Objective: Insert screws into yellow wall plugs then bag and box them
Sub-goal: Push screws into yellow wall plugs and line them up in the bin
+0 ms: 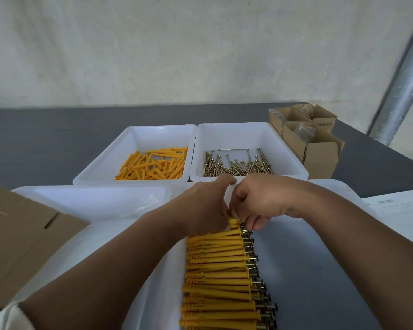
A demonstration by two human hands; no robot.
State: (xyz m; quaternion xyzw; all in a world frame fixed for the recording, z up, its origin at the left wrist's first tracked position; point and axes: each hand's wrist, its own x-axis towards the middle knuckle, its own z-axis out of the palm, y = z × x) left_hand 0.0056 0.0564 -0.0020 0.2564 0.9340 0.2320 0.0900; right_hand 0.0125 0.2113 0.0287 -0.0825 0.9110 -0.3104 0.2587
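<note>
Our left hand and right hand meet, fingers curled and pinching a yellow wall plug at the far end of the row of screw-fitted plugs in the near white tray. Beyond sit the tray of loose plugs and the tray of screws on the gray tabletop.
</note>
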